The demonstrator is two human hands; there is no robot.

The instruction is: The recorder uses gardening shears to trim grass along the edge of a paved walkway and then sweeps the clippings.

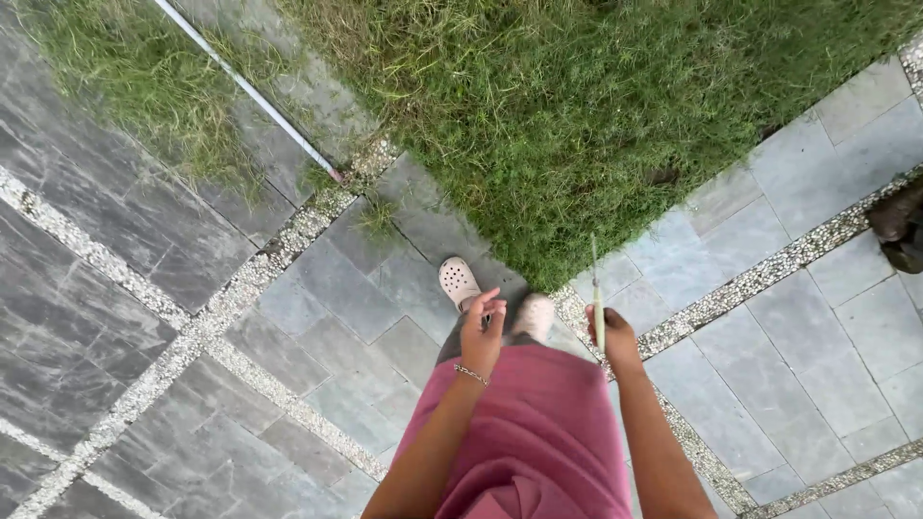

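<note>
- The paved floor of grey stone slabs fills most of the view, crossed by pale pebble strips that run slantwise.
- A big patch of long grass covers the top middle and right; its near corner comes down close to the person's feet. A smaller tuft grows at the top left.
- A pink garment hangs at the bottom middle, between the two forearms.
- A thin white pipe lies slantwise across the slabs at the top left, between the two grass patches.
- A dark brown lump sits at the right edge; what it is cannot be told.
- Two pale clogs stand on the slabs, just short of the grass corner.
- The left hand is held above the clogs, fingers curled loosely inward; whether it holds anything cannot be told. A thin bracelet circles its wrist.
- The right hand is closed around the lower end of a thin pale green stick, which points up toward the grass edge.
</note>
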